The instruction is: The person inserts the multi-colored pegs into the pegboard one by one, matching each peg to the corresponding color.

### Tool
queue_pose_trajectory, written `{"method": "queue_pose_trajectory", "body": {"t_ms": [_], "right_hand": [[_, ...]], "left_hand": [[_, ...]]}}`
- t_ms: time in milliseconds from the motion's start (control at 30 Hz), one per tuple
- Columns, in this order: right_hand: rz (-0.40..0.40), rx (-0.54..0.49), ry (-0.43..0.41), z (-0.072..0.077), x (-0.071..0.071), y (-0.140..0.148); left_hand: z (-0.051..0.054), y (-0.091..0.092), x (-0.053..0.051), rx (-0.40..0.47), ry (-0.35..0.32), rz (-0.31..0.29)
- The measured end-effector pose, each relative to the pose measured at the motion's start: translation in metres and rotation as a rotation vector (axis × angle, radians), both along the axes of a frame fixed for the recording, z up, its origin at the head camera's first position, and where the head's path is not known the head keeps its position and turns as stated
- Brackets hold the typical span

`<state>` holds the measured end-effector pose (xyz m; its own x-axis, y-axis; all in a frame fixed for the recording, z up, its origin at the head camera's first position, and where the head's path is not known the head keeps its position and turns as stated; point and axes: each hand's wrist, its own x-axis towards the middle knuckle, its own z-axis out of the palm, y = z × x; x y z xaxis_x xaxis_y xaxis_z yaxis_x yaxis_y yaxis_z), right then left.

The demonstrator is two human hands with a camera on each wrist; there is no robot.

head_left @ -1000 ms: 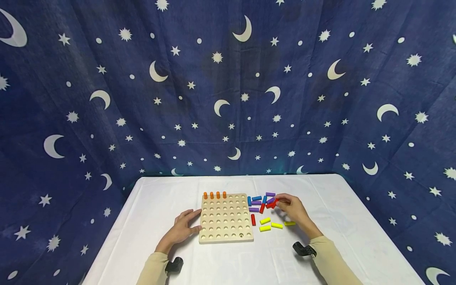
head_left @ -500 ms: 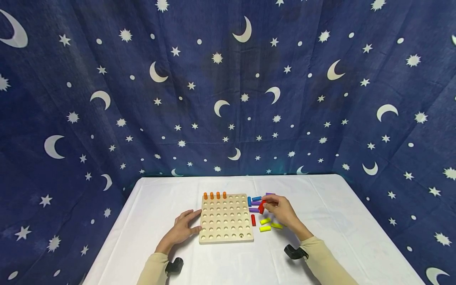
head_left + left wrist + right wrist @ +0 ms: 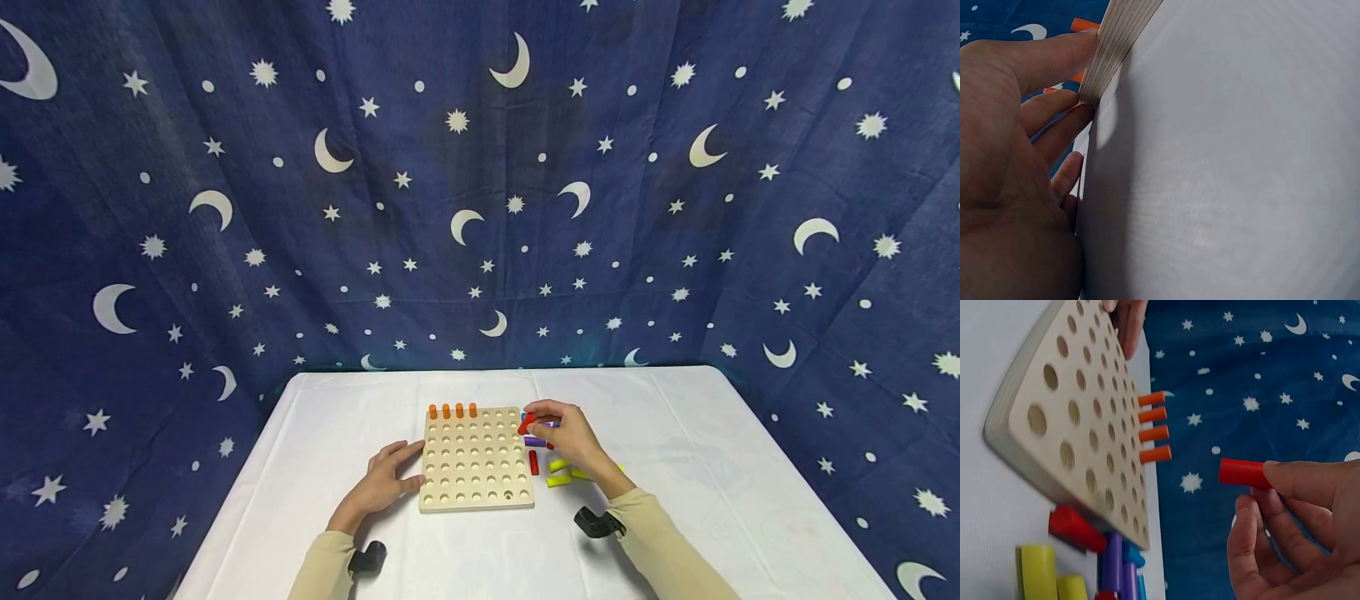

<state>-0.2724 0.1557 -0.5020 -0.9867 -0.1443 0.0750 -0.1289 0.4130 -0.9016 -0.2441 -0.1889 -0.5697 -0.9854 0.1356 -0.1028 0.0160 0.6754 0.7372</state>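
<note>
Curtain behind table. Board on table. Four upright pegs in its far row, left end. Loose pegs just right of board. Left hand against board's left edge. Right hand above loose pegs, held peg near far right corner.

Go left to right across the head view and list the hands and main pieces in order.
Left hand → pegboard with four orange pegs standing in its far row → held red peg → right hand.
</note>
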Motion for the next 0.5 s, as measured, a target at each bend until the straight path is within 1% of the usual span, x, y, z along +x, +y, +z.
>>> {"method": "queue_pose_trajectory", "body": {"t_ms": [133,333,433,500], "right_hand": [[0.018,-0.013,0.007,0.0,0.001,-0.012],[0.091,-0.08,0.046,0.0,0.0,-0.026],[0.09,-0.085,0.046,0.001,0.001,-0.034],[0.081,-0.075,0.044,0.005,0.004,-0.039]], "left_hand": [[0.0,0.0,0.0,0.003,-0.002,-0.009],[0.0,-0.001,0.0,-0.006,-0.007,-0.009],[0.0,0.0,0.0,-0.007,-0.003,-0.009],[0.0,0.0,0.0,-0.007,-0.005,-0.008]]}}
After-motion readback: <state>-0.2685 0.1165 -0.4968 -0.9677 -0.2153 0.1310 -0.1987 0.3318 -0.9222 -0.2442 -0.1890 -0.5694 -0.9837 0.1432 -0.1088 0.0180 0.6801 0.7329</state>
